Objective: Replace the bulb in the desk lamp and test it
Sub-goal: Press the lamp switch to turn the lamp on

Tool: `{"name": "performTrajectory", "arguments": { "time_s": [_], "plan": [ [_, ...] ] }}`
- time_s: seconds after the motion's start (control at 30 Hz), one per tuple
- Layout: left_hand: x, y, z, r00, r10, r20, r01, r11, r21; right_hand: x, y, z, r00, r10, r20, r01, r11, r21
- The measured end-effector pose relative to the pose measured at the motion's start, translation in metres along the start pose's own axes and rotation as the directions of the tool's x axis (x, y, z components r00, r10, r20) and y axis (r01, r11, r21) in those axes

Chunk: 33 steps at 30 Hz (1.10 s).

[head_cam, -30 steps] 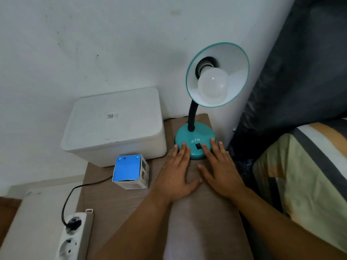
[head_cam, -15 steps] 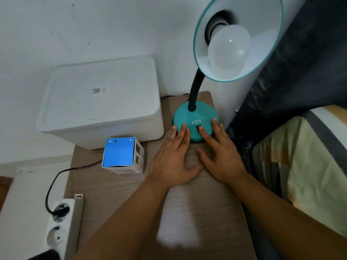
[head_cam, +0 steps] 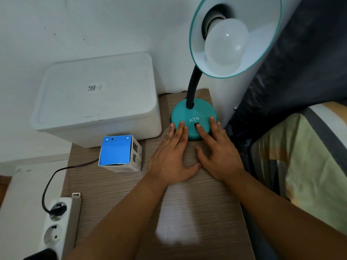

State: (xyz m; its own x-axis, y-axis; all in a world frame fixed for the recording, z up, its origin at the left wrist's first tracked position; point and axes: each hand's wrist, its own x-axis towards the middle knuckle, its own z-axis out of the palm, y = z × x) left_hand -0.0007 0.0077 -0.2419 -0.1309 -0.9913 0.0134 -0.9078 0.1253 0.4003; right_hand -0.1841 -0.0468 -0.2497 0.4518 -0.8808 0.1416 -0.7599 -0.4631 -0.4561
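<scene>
A teal desk lamp stands at the back right of the wooden table, its round base [head_cam: 193, 113] marked ATN. Its shade [head_cam: 262, 59] tilts toward me with a white bulb [head_cam: 226, 42] screwed into the socket; the bulb is unlit. My left hand [head_cam: 172, 156] lies flat on the table, fingertips touching the base's front left edge. Beside it, my right hand [head_cam: 217, 156] also lies flat, with the index fingertip on the black switch [head_cam: 197, 126] on the base. A blue-topped bulb box [head_cam: 120, 153] sits left of my hands.
A white lidded box [head_cam: 97, 98] stands at the back left against the wall. A white power strip [head_cam: 56, 228] with a black plug lies at the table's left edge, its cable [head_cam: 56, 175] running toward the lamp. A striped pillow [head_cam: 309, 156] lies right of the table.
The view has moved closer and lower, so the lamp looks bigger. My right index finger has shifted onto the switch. Both hands otherwise stay flat in front of the base.
</scene>
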Motion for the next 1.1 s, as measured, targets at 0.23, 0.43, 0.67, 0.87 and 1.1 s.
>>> {"name": "performTrajectory", "arguments": {
  "time_s": [0.23,0.43,0.67,0.87,1.1],
  "plan": [
    [0.000,0.001,-0.003,1.000,0.003,0.018,-0.003,1.000,-0.002,0.000,-0.001,0.000,1.000,-0.025,0.017,0.026,0.999,-0.046],
    [0.000,0.003,-0.005,1.000,-0.010,0.028,0.010,1.000,0.001,0.000,-0.002,0.000,1.000,-0.015,0.022,0.014,0.999,0.042],
    [0.001,0.011,-0.012,0.999,-0.044,0.029,0.042,0.997,0.068,0.000,-0.007,-0.002,0.998,0.065,0.000,-0.064,0.992,0.112],
    [0.001,0.013,-0.012,0.997,-0.080,0.010,0.078,0.991,0.105,0.001,-0.008,-0.003,0.998,0.061,-0.006,-0.060,0.992,0.111],
    [0.001,0.015,-0.015,0.998,-0.064,-0.002,0.064,0.993,0.098,0.000,-0.006,0.000,0.998,0.055,-0.010,-0.053,0.992,0.116]
  ]
}}
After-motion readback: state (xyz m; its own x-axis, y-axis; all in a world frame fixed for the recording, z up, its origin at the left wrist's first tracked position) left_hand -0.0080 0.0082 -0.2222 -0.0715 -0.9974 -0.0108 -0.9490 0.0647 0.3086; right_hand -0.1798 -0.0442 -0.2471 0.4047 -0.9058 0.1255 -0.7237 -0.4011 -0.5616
